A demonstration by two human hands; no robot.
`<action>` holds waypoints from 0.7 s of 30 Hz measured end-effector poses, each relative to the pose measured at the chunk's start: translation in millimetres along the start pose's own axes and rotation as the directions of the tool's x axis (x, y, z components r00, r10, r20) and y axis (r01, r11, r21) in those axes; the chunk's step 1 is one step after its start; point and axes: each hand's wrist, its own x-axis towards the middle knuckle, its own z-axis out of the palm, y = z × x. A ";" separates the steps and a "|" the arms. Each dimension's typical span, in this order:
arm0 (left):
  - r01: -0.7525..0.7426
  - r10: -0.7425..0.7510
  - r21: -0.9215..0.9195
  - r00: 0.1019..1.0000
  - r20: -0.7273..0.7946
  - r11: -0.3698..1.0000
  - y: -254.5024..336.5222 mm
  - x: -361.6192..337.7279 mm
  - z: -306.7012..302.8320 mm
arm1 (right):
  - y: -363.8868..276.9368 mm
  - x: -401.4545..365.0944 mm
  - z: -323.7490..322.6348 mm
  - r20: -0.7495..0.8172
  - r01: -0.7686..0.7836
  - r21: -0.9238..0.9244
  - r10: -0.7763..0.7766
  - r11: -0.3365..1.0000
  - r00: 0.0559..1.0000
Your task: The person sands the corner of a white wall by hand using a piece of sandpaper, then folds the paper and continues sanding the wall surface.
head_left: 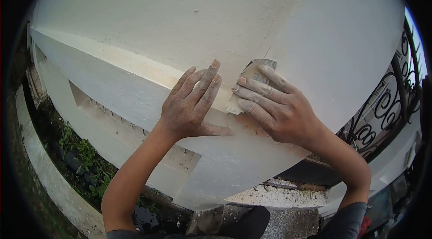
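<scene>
My right hand (276, 106) holds a folded piece of sandpaper (255, 72), its pale printed back showing, against the white wall (175, 9) where the ledge meets the corner. White dust coats the fingers. My left hand (191, 99) is open at the ledge (130, 65), fingers stretched upward and thumb pointing right along the ledge's front face. It holds nothing, and dust covers its fingertips too. A reddish-brown worn patch (252, 125) shows on the ledge corner just under the right hand. The sandpaper's working face is hidden.
A black wrought-iron fence (382, 99) stands to the right of the wall. Below left, green plants (83, 151) grow in a ditch beside a concrete kerb (49, 162). Under the ledge runs a recessed slot (121, 124) with short spikes. Paving (292, 223) lies below.
</scene>
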 end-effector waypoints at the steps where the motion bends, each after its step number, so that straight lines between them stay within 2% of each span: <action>1: 0.001 -0.001 0.007 1.000 0.003 1.000 -0.6 0.0 0.2 | -12.8 -3.5 11.7 0.060 0.070 0.081 -0.075 0.994 0.995; 4: 0.000 0.000 -0.006 1.000 0.020 1.000 0.3 0.4 -1.1 | 12.9 2.2 -9.0 -0.073 -0.051 -0.072 0.046 0.996 0.996; 5: -0.015 0.015 -0.003 1.000 0.026 1.000 -0.2 0.5 -1.8 | 30.1 3.4 -24.7 -0.171 -0.169 -0.187 0.137 0.968 0.976; 6: -0.024 0.024 -0.002 0.999 0.029 1.000 -0.1 1.4 -3.0 | 38.0 -0.1 -26.3 -0.219 -0.268 -0.106 0.240 0.958 0.946; 8: -0.030 0.029 0.011 0.999 0.034 0.999 -0.1 1.1 -3.4 | 17.1 -0.2 -14.8 -0.145 -0.155 -0.163 0.132 0.974 0.981; 10: -0.035 0.034 0.025 0.998 0.049 0.999 -0.5 0.7 -3.3 | -10.7 -11.9 7.6 0.106 0.093 0.083 -0.101 0.992 0.989; 12: -0.036 0.035 0.014 0.998 0.043 0.999 0.6 0.3 -2.0 | -7.6 -12.7 8.6 0.104 0.107 0.091 -0.116 0.990 0.988; 14: -0.023 0.023 0.016 0.999 0.040 1.000 -0.2 -0.3 -2.0 | 15.1 -0.1 -16.2 -0.111 -0.125 -0.071 0.116 0.990 0.987; 15: -0.009 0.009 0.014 0.999 0.040 1.000 0.6 -0.4 -2.3 | 29.3 2.2 -27.6 -0.187 -0.200 -0.166 0.168 0.966 0.968; 16: 0.006 -0.006 0.016 0.999 0.035 1.000 1.6 -0.3 -1.8 | 28.8 1.8 -27.6 -0.200 -0.230 -0.152 0.198 0.961 0.960; 18: 0.009 -0.010 0.021 0.999 0.034 1.000 1.4 0.3 -0.9 | 4.5 -2.4 -4.6 -0.089 -0.105 -0.124 0.095 0.987 0.992; 20: 0.000 -0.001 0.018 0.999 0.046 1.000 2.1 0.0 -1.3 | -21.2 -13.2 15.3 0.090 0.110 0.065 -0.115 0.992 0.989; 21: -0.011 0.010 0.016 0.999 0.054 1.000 2.4 -0.7 -1.4 | -16.9 -11.9 12.7 0.080 0.108 0.022 -0.109 0.994 0.991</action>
